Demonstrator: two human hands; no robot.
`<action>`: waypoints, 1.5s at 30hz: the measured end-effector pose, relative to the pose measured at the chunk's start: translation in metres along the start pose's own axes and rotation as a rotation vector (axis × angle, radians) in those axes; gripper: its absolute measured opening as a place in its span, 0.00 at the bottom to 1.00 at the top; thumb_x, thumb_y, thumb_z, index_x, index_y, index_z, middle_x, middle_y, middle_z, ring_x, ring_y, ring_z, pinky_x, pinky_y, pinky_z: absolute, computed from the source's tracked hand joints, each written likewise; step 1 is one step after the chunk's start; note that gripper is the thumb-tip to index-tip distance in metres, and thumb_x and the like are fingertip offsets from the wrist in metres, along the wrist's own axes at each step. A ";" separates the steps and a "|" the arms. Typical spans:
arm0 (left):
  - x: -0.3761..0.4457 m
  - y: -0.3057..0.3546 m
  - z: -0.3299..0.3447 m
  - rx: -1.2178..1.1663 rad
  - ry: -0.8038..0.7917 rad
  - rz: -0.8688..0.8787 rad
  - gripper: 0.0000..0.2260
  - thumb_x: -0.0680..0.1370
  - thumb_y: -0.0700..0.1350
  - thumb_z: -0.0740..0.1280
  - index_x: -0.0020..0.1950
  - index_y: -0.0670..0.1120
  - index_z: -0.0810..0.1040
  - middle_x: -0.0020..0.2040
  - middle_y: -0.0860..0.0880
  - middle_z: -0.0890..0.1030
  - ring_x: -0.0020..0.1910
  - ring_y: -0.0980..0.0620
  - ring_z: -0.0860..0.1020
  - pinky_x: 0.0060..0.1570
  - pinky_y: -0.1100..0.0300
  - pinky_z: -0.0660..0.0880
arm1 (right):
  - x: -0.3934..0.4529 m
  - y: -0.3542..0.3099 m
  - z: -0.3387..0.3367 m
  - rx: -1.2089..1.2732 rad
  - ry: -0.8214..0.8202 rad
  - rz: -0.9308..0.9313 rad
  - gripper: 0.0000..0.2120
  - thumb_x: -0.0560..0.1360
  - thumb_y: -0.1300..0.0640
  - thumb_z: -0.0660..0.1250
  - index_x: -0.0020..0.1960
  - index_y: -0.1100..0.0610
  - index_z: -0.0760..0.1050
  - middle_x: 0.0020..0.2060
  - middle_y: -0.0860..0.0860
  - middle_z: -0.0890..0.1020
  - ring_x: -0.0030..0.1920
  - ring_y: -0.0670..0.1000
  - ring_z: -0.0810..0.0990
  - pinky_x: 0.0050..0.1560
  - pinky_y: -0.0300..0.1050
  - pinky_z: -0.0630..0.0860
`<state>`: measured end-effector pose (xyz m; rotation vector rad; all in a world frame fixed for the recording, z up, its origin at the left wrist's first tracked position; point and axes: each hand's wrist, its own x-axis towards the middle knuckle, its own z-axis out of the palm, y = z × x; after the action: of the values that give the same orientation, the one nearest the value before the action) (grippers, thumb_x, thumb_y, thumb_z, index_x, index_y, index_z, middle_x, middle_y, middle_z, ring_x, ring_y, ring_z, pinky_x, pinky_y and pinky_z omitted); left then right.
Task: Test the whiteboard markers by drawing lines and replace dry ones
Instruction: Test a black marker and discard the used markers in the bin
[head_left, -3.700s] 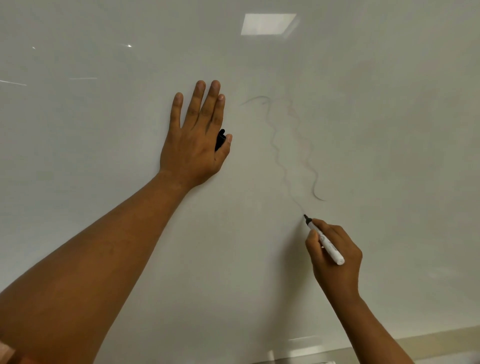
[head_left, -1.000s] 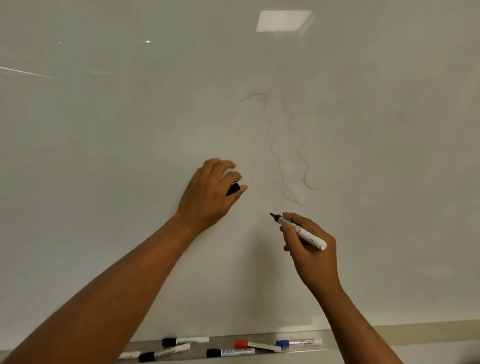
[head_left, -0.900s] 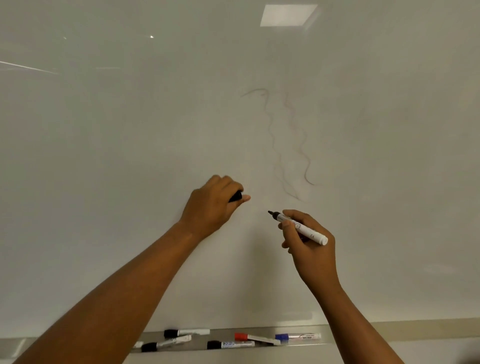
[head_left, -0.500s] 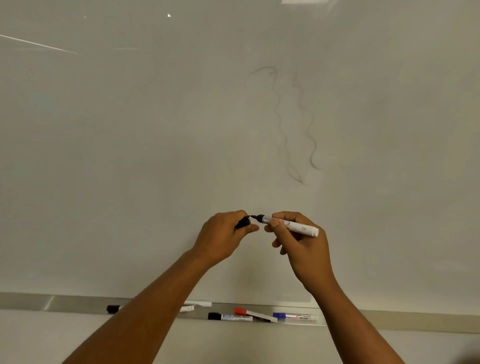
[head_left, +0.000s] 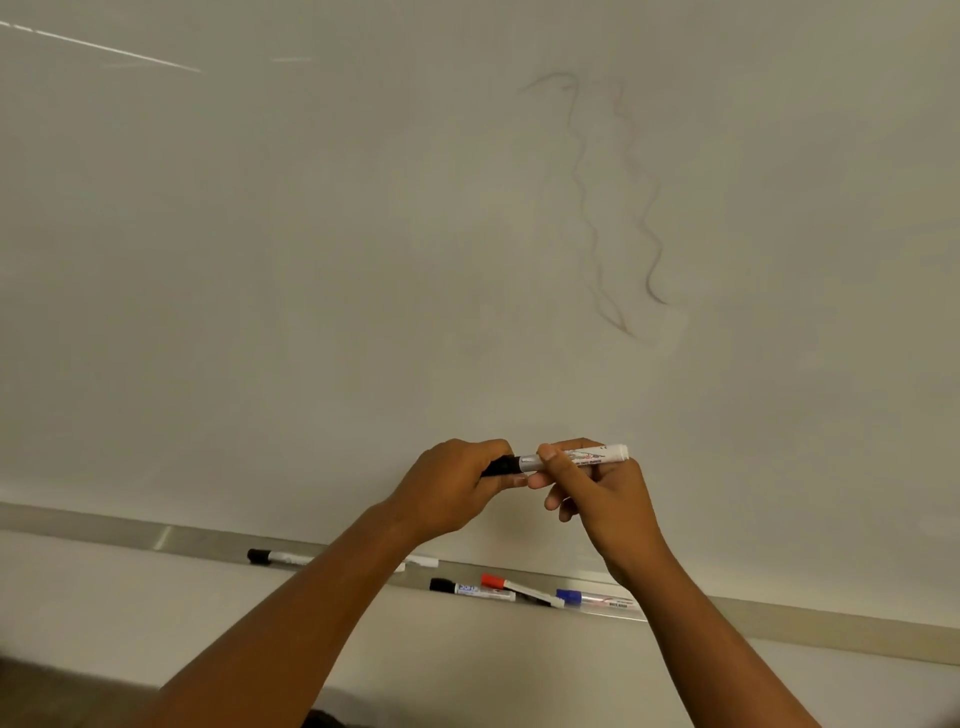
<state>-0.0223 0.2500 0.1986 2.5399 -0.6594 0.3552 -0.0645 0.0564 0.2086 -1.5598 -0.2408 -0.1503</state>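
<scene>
Head view looks at a white whiteboard (head_left: 311, 260), with both bare hands raised together in front of its lower part. Right hand (head_left: 597, 488) pinches the white barrel of a black marker (head_left: 571, 458) between thumb and curled fingers, holding it level, its blunt end pointing right and its writing end pointing left. Left hand (head_left: 457, 483) has its fingers curled round the black cap (head_left: 501, 465), which sits at the left end of that marker, touching the barrel; whether the cap is pushed fully home cannot be told. The two hands nearly touch each other, well above the tray. Up and to the right on the board run two faint wavy lines (head_left: 618, 208), thin and pale grey, side by side from top to bottom, the right one ending in a darker hook. Along the board's bottom edge lies a metal tray (head_left: 156, 538) holding other markers on their sides: a black-capped one (head_left: 275, 557) at the left, another white barrel (head_left: 422, 561) partly hidden behind the left forearm, then a second black-capped marker (head_left: 470, 588), a red-capped marker (head_left: 519, 588) lying slantwise just beside it, and a blue-capped marker (head_left: 597, 599) at the right, partly behind the right wrist. Streaks of reflected light (head_left: 104, 49) cross the upper left of the board.
</scene>
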 end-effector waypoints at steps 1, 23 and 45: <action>-0.001 -0.001 0.003 0.009 -0.003 0.000 0.08 0.82 0.51 0.64 0.53 0.48 0.78 0.36 0.53 0.77 0.33 0.53 0.74 0.34 0.63 0.68 | 0.000 0.002 0.000 0.026 -0.010 0.021 0.11 0.78 0.52 0.68 0.51 0.59 0.83 0.38 0.56 0.87 0.34 0.53 0.81 0.33 0.43 0.77; -0.047 -0.042 0.042 -0.407 0.081 -0.204 0.10 0.82 0.49 0.66 0.44 0.46 0.74 0.31 0.54 0.72 0.29 0.57 0.69 0.32 0.68 0.68 | 0.044 0.047 0.050 0.047 -0.272 0.207 0.15 0.79 0.51 0.68 0.44 0.63 0.82 0.34 0.59 0.83 0.29 0.51 0.78 0.32 0.44 0.77; -0.226 -0.197 0.014 -0.761 0.340 -1.030 0.03 0.80 0.46 0.70 0.53 0.51 0.80 0.46 0.50 0.85 0.42 0.55 0.80 0.42 0.60 0.80 | 0.027 0.141 0.218 -0.035 -0.345 0.449 0.08 0.79 0.60 0.68 0.45 0.58 0.85 0.30 0.51 0.79 0.32 0.49 0.75 0.33 0.42 0.74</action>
<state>-0.1117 0.4808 0.0282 1.7052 0.5674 0.1089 -0.0161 0.2772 0.0771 -1.6309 -0.1509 0.4711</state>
